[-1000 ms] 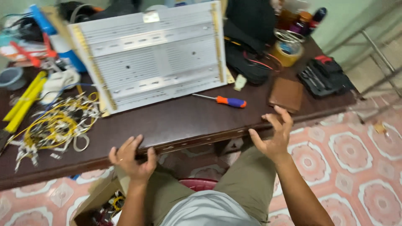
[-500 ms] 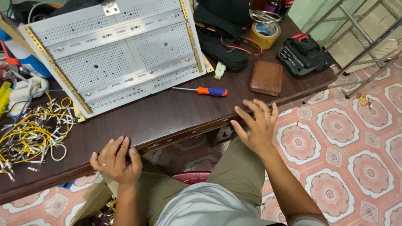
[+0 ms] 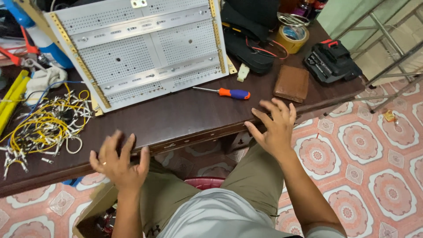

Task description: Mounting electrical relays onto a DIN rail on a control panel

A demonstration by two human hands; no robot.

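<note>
On table [image 3: 176,123], dark wood, near edge: left hand [image 3: 118,161], fingers spread, empty, at the table's front edge, blurred; whether it touches the wood cannot be told. Right hand [image 3: 274,127], fingers spread, empty, fingertips at or on the same edge, further right.

Nearest to the right hand: screwdriver [image 3: 229,92], orange and blue handle, lying flat just beyond the fingertips and a little to their left, shaft pointing left, not touched. Wallet [image 3: 291,83], brown, flat, just beyond the same fingertips, to the right of the screwdriver, apart from the hand.

Nearest to the left hand: wire bundle [image 3: 44,123], yellow and white leads with white ends, loose heap, beyond the hand and to its left, near but apart.

Centre rear: panel [image 3: 141,48], white perforated metal with brass-coloured side rails, lying skewed, well beyond both hands. Small white plug [image 3: 243,72] just beside its right corner.

Right rear: tape roll [image 3: 292,39], tan; black tool [image 3: 331,61] with red trim near the table's right end; black bag [image 3: 251,48] with red wires.

Left rear: rag [image 3: 44,81], white; blue bottle [image 3: 42,37]; yellow strips [image 3: 11,99].

Below: tiled floor [image 3: 365,145], pink pattern; cardboard box [image 3: 94,211] under the table
</note>
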